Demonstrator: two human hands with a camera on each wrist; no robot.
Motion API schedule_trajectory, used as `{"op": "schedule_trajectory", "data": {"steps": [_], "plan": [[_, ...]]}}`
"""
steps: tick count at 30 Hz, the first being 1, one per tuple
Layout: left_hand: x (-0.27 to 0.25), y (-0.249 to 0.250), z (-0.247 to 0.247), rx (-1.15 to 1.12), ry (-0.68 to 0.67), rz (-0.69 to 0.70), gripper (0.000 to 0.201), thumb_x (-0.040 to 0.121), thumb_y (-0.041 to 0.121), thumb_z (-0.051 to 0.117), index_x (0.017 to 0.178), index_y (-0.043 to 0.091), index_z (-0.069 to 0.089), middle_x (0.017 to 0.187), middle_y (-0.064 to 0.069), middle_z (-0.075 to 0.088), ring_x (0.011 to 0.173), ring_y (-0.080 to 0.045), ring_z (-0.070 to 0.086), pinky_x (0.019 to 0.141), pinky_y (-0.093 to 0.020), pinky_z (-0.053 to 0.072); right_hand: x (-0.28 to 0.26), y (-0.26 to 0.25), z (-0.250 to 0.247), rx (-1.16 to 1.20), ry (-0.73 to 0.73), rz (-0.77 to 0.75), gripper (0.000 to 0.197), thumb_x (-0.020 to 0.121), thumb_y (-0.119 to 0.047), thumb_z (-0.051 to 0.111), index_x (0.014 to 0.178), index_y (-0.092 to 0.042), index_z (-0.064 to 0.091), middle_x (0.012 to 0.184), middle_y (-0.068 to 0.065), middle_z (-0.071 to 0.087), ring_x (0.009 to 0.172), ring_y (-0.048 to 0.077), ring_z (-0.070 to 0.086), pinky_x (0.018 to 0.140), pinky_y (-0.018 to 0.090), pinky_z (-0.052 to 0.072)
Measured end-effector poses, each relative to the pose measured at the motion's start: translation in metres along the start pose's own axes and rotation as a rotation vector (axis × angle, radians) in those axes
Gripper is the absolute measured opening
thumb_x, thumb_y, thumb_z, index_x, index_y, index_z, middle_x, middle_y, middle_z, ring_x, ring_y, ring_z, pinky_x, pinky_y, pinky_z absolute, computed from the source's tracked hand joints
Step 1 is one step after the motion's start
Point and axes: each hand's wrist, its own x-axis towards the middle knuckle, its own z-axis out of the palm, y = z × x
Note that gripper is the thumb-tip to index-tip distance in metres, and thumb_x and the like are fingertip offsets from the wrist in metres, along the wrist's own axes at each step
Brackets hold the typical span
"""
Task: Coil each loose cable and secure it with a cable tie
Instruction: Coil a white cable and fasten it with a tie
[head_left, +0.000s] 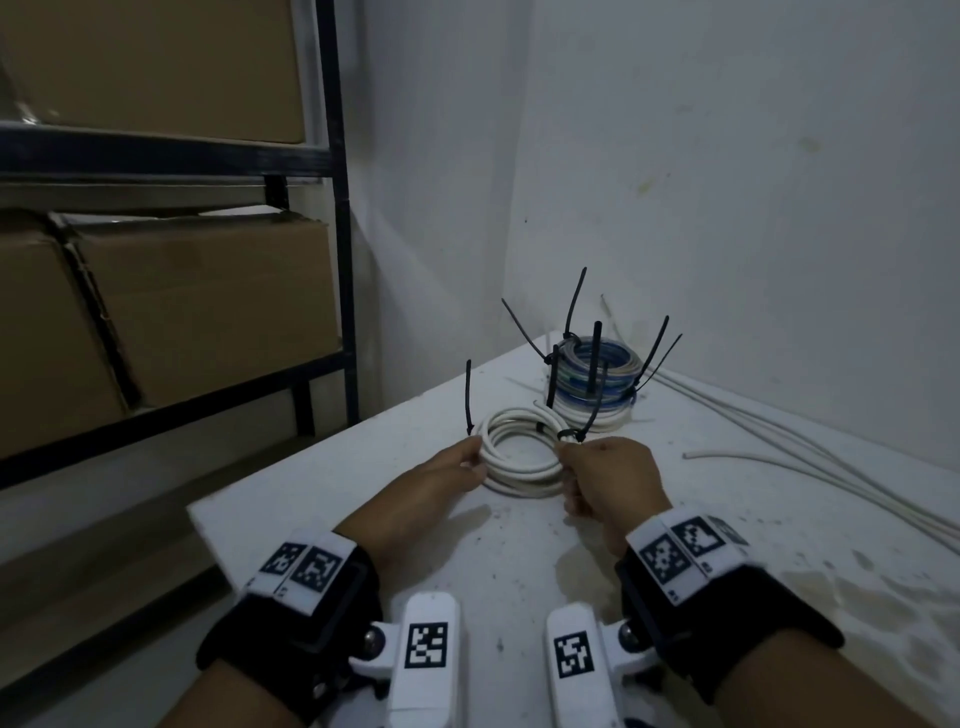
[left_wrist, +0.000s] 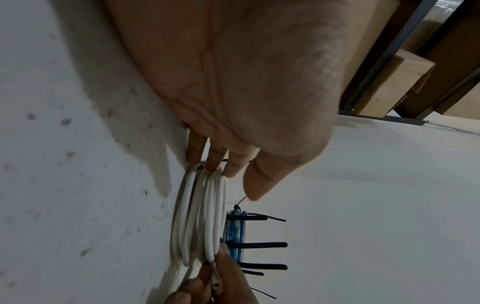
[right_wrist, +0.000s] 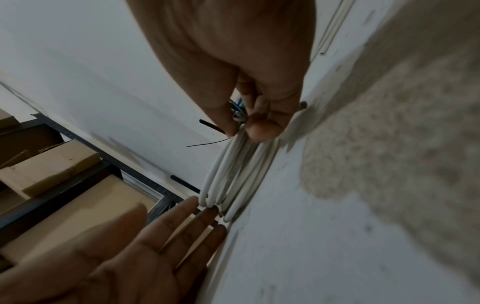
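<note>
Slippage is threatening the white coil, lying on the surface just before the tied stack: right hand is pinching its loops, left hand is pressing with straight fingers, so loops could be springing apart.

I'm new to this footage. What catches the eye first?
A white cable coil lies mid-table between both hands: the left hand touches its left edge with straight fingers, the right hand pinches its right side. Behind it, a stack of tied coils bristles with black cable ties.
</note>
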Motion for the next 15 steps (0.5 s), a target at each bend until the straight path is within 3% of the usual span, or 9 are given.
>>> {"op": "schedule_trajectory", "data": {"steps": [2, 4, 6, 8, 10, 12, 13, 15], "plan": [[0.001, -0.001, -0.001, 0.012, -0.001, -0.006, 0.048, 0.097, 0.022, 0.048, 0.144, 0.023, 0.038, 0.144, 0.011, 0.042, 0.134, -0.009, 0.037, 0.115, -0.029, 0.023, 0.002, 0.000, 0.000, -0.001, -0.002, 0.009, 0.032, 0.082, -0.017, 0.067, 0.057, -0.008, 0.048, 0.052, 0.013, 0.047, 0.036, 0.023, 0.047, 0.056, 0.035, 0.042], [0.002, -0.002, -0.002, 0.023, -0.007, 0.005, 0.050, 0.097, 0.022, 0.049, 0.146, 0.024, 0.036, 0.144, 0.012, 0.041, 0.131, -0.006, 0.036, 0.112, -0.024, 0.023, 0.006, 0.001, 0.000, 0.003, -0.005, 0.010, 0.039, 0.082, -0.017, 0.067, 0.050, -0.010, 0.046, 0.049, 0.012, 0.047, 0.038, 0.023, 0.047, 0.058, 0.035, 0.041], [0.003, -0.003, 0.000, 0.027, -0.012, 0.014, 0.048, 0.097, 0.019, 0.048, 0.144, 0.025, 0.038, 0.141, 0.016, 0.043, 0.126, -0.002, 0.038, 0.106, -0.019, 0.025, 0.007, 0.000, -0.002, -0.005, -0.011, 0.011, 0.048, 0.083, -0.019, 0.067, 0.041, -0.014, 0.044, 0.045, 0.010, 0.045, 0.038, 0.022, 0.045, 0.059, 0.034, 0.038], [0.002, -0.002, 0.001, 0.020, -0.029, 0.039, 0.039, 0.098, 0.016, 0.045, 0.132, 0.035, 0.046, 0.129, 0.026, 0.053, 0.115, 0.009, 0.047, 0.096, -0.010, 0.031, 0.003, -0.002, -0.007, -0.021, -0.018, 0.009, 0.052, 0.085, -0.023, 0.066, 0.038, -0.017, 0.043, 0.043, 0.007, 0.045, 0.039, 0.022, 0.044, 0.058, 0.034, 0.037], [0.001, 0.000, 0.002, -0.020, -0.021, 0.047, 0.038, 0.098, 0.018, 0.046, 0.128, 0.041, 0.044, 0.120, 0.031, 0.054, 0.109, 0.012, 0.049, 0.092, -0.009, 0.035, -0.007, -0.007, -0.015, -0.085, -0.057, 0.005, 0.045, 0.088, -0.027, 0.062, 0.048, -0.014, 0.047, 0.051, 0.008, 0.049, 0.046, 0.024, 0.048, 0.057, 0.035, 0.044], [0.000, 0.000, 0.000, -0.072, 0.036, 0.029, 0.052, 0.096, 0.025, 0.051, 0.143, 0.035, 0.031, 0.136, 0.017, 0.045, 0.124, -0.005, 0.043, 0.096, -0.020, 0.034, -0.022, -0.014, -0.030, -0.159, -0.129, 0.015, 0.036, 0.092, -0.029, 0.056, 0.062, -0.010, 0.053, 0.062, 0.009, 0.053, 0.054, 0.023, 0.052, 0.061, 0.034, 0.049], [-0.001, -0.001, 0.000, -0.085, 0.070, 0.027, 0.054, 0.095, 0.025, 0.052, 0.144, 0.032, 0.029, 0.138, 0.012, 0.044, 0.123, -0.009, 0.044, 0.091, -0.020, 0.037, -0.030, -0.017, -0.040, -0.155, -0.157, 0.025, 0.033, 0.093, -0.029, 0.056, 0.069, -0.007, 0.056, 0.065, 0.009, 0.054, 0.054, 0.021, 0.052, 0.058, 0.032, 0.048], [-0.002, -0.002, -0.002, -0.150, 0.164, 0.068, 0.044, 0.096, 0.018, 0.049, 0.139, 0.023, 0.038, 0.132, 0.004, 0.051, 0.103, -0.007, 0.056, 0.075, -0.015, 0.042, -0.048, -0.021, -0.067, -0.157, -0.197, 0.037, 0.028, 0.094, -0.027, 0.055, 0.081, -0.002, 0.059, 0.071, 0.010, 0.057, 0.055, 0.019, 0.053, 0.052, 0.028, 0.045]]}}
